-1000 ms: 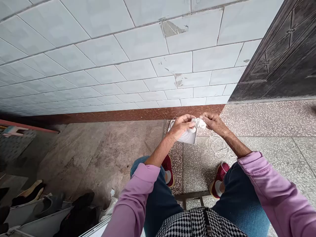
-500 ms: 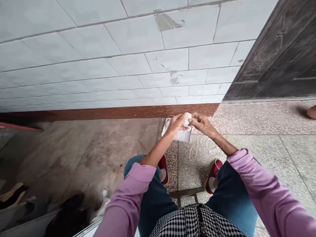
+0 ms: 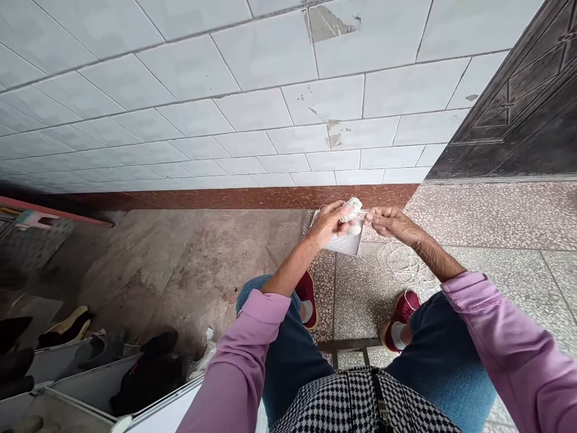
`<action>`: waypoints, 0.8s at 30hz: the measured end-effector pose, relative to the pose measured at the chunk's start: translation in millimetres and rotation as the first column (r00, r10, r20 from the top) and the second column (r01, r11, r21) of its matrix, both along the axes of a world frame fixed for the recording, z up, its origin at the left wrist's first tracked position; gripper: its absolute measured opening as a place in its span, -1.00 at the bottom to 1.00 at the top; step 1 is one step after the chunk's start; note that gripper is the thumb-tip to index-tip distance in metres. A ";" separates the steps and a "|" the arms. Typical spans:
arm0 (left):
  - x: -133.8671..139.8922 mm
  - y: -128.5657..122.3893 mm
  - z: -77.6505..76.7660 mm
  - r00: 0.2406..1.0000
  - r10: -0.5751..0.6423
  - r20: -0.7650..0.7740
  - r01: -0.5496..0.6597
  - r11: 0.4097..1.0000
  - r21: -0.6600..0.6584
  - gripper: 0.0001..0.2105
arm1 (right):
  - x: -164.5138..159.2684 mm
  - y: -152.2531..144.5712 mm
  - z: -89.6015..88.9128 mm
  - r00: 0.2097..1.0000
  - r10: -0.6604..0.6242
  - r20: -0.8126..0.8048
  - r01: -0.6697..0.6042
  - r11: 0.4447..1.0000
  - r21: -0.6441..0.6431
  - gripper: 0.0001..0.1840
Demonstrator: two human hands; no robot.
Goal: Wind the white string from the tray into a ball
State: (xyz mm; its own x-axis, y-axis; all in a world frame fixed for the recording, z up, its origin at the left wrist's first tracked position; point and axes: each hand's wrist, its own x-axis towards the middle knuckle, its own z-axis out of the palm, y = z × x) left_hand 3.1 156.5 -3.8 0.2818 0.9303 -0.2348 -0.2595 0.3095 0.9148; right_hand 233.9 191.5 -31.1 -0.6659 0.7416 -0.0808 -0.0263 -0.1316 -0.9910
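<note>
My left hand [image 3: 328, 225] is closed round a white knotted cord piece [image 3: 354, 205], whose bumpy, rounded parts stick out past the fingers. To its right, my right hand [image 3: 393, 224] pinches a thin white strand that runs from the piece. A shallow whitish box [image 3: 341, 245] sits on the floor below my left hand, with more cord in it. Loose loops of white cord [image 3: 404, 263] lie on the floor below my right hand. Whether a tool is in the right fingers is too small to tell.
A tiled wall [image 3: 252, 108] with a red-brown base strip rises in front. At the right is a dark carved door [image 3: 518, 114]. Shoes stand in and around a white rack [image 3: 99, 376] at lower left. My red shoes [image 3: 402, 310] rest near the cord loops.
My right hand has drawn away to the right from the knotted piece, and a strand now stretches between the hands. The view has shifted, showing more of the shoe rack.
</note>
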 end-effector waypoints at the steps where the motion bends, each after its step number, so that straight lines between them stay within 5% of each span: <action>1: -4.1 -1.2 3.2 0.999 -0.045 0.007 0.045 0.999 -0.005 -0.44 | 6.1 3.4 -0.7 1.000 0.028 -0.001 -0.028 0.999 -0.041 -0.41; 5: -11.4 -10.0 9.1 0.936 -0.321 -0.143 0.327 0.945 0.017 -0.55 | 22.8 17.0 -1.0 0.995 0.063 0.077 -0.058 0.996 -0.069 -0.47; 8: -4.5 -18.3 3.7 0.757 -0.442 -0.481 0.538 0.839 0.077 -0.76 | 17.7 17.5 0.6 0.972 0.044 0.233 -0.073 0.990 0.120 -0.62; 10: 1.7 -21.4 -2.8 0.625 -0.344 -0.701 0.579 0.806 0.121 -0.87 | 6.7 10.6 0.8 0.942 -0.003 0.335 -0.100 0.952 0.289 -0.69; 14: 4.6 -15.0 -12.5 0.509 0.022 -0.860 0.368 0.898 0.241 -0.84 | -13.8 -10.6 0.0 0.880 -0.161 0.446 -0.100 0.857 0.506 -0.62; 17: -0.6 -3.8 -13.4 0.645 0.134 -0.753 0.109 0.958 0.264 -0.81 | -18.8 -20.5 1.2 0.905 -0.210 0.371 -0.034 0.832 0.554 -0.48; 21: -5.2 3.2 -11.9 0.968 0.043 -0.249 -0.044 0.999 0.000 -0.69 | -18.0 -20.1 3.8 0.947 -0.181 0.263 0.035 0.877 0.479 -0.20; 24: -4.3 2.1 -12.3 0.994 0.105 0.037 -0.100 0.989 -0.109 -0.61 | -15.8 -14.9 3.5 0.964 -0.162 0.212 0.072 0.922 0.382 -0.18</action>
State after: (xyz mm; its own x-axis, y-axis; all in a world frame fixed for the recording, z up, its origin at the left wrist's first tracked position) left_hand -1.2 158.6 -16.2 0.1980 0.9250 -0.3244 -0.3325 0.3747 0.8655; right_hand 218.1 176.6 -27.6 -0.5680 0.8201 0.0693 0.2200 0.2324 -0.9474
